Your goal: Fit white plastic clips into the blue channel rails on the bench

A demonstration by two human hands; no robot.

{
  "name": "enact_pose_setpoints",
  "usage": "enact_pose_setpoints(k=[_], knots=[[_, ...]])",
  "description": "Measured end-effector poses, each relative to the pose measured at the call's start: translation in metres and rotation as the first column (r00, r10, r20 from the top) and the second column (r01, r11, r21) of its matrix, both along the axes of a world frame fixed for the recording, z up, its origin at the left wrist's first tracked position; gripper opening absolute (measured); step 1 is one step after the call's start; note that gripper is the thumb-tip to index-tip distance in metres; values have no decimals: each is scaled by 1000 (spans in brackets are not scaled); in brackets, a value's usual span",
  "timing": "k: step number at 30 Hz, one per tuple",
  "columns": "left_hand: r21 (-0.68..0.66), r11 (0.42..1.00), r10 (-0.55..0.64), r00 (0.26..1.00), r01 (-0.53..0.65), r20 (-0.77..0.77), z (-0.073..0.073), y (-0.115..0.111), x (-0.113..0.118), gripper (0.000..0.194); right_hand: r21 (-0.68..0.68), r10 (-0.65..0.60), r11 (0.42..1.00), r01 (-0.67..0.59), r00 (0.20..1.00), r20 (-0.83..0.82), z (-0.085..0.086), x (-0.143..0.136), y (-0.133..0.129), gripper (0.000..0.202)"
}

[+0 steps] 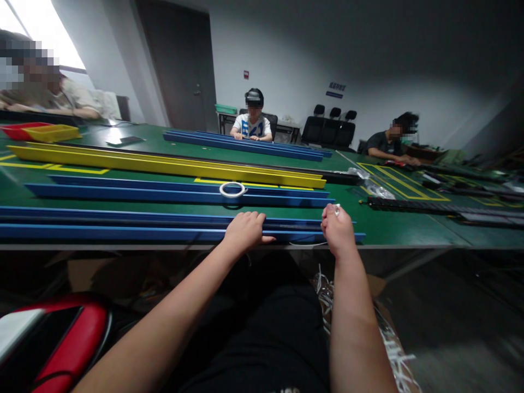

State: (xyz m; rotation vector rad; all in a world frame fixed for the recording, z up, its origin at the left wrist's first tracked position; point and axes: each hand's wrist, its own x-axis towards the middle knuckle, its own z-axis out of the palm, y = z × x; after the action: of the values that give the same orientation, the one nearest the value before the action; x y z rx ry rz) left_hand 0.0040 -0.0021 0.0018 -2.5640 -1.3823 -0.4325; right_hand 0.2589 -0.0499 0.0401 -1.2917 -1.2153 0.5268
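In the head view my left hand (246,231) is closed over the nearest blue channel rail (123,232), fingers curled on its far side and thumb stretched along the near side. A long dark strip (196,222) lies inside that rail and passes under this hand. My right hand (338,232) is a fist over the rail's right end. A small whitish piece (337,209) pokes out between its thumb and forefinger, too small to identify. Thin white wire (309,244) hangs along the table edge to the left of the fist; whether the two connect is hidden.
A white ring-shaped coil (232,189) rests on the second blue rail (172,194). Behind lie a yellow rail (172,168) and more blue rails (245,144). Black strips (409,206) lie right. Three people sit around the table; a red-and-black stool (77,344) stands at lower left.
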Motion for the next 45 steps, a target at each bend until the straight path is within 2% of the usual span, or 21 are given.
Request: enact_pose_setpoints(k=[4, 9, 13, 19, 22, 25, 28, 30, 32, 33, 34, 35, 36, 37, 38, 39, 40, 41, 42, 43, 45], knots=[[-8, 1000, 5, 1000, -5, -1, 2, 0, 1, 65, 21, 50, 999, -48, 989, -137, 3, -1, -1, 44], [-16, 1000, 14, 1000, -14, -1, 1, 0, 1, 66, 65, 96, 994, -86, 979, -180, 5, 3, -3, 43], [-11, 1000, 6, 1000, -6, 3, 1, 0, 1, 65, 89, 88, 992, -85, 995, -37, 4, 6, -5, 47], [7, 1000, 3, 1000, -3, 9, 0, 0, 1, 66, -78, 107, 992, -96, 982, 156, 0, 6, -6, 47], [17, 1000, -5, 1000, 5, 9, 0, -1, 0, 64, -143, 124, 987, -79, 931, 342, -4, 8, -3, 37], [16, 1000, -6, 1000, 6, 10, 0, -1, 0, 64, -260, 227, 958, -121, 875, 428, -6, 12, -3, 27], [8, 1000, -1, 1000, 1, 11, 0, -1, 1, 65, -312, 293, 934, -172, 868, 400, -2, 12, -7, 24], [2, 1000, 1, 1000, -1, 12, 1, -1, 1, 65, -314, 303, 928, -200, 896, 326, 4, 9, -13, 23], [-1, 1000, 1, 1000, -1, 14, 1, -1, 1, 65, -302, 343, 909, -287, 927, 152, 12, 6, -22, 21], [-3, 1000, 2, 1000, -2, 15, 1, -2, 1, 65, -237, 369, 904, -357, 929, 9, 16, 6, -27, 19], [-5, 1000, 5, 1000, -5, 14, 2, -2, 1, 65, -101, 402, 900, -423, 898, -176, 20, 6, -31, 17], [-7, 1000, 7, 1000, -7, 14, 2, -1, 1, 65, 106, 453, 887, -449, 804, -385, 23, 7, -36, 15], [-6, 1000, 9, 1000, -9, 14, 1, -1, 1, 65, 355, 530, 848, -393, 621, -578, 25, 10, -39, 14], [-3, 1000, 9, 1000, -9, 15, 1, -1, 1, 65, 564, 619, 785, -258, 372, -692, 26, 13, -41, 14], [4, 1000, 6, 1000, -6, 17, 1, -1, 1, 64, 691, 697, 717, -91, 118, -708, 26, 16, -41, 15], [11, 1000, 2, 1000, -2, 19, 0, -1, 1, 64, 742, 743, 668, 51, -96, -662, 25, 19, -39, 17], [18, 1000, -3, 1000, 2, 23, 0, -1, 0, 64, 748, 753, 652, 127, -226, -618, 23, 22, -36, 21], [22, 1000, -6, 1000, 5, 26, 0, -1, 0, 64, 738, 745, 656, 161, -293, -599, 20, 24, -31, 24], [22, 1000, -7, 1000, 6, 28, -1, -1, 0, 63, 715, 724, 679, 166, -310, -616, 16, 25, -25, 26], [18, 1000, -5, 1000, 4, 30, 0, -1, 0, 63, 688, 699, 708, 160, -293, -652, 11, 26, -20, 27], [3, 1000, 5, 1000, -5, 28, 0, -2, 0, 63, 639, 645, 762, 105, -205, -736, 4, 25, -10, 25]])
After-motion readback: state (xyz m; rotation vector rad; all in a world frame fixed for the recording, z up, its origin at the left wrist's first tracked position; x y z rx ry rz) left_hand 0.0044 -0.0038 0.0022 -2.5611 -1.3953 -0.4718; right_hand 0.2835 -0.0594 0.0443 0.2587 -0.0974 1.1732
